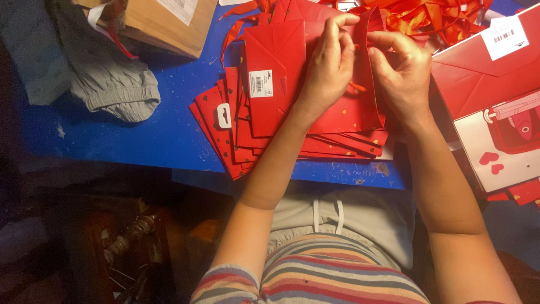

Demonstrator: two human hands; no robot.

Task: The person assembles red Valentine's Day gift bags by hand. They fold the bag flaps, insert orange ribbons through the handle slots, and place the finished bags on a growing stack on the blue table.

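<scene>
Near the top centre, the left hand (329, 65) pinches the upper edge of a red paper bag (349, 110) (flat, atop a fanned stack (225, 135)); the right hand (402, 70) grips an orange ribbon (356, 86) against it; both over the blue worktop (169, 129).

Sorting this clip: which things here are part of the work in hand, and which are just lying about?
In hand: left hand; right hand; red bag; bag stack; ribbons.
Lying about: grey cloth; cardboard box; big bag.
</scene>
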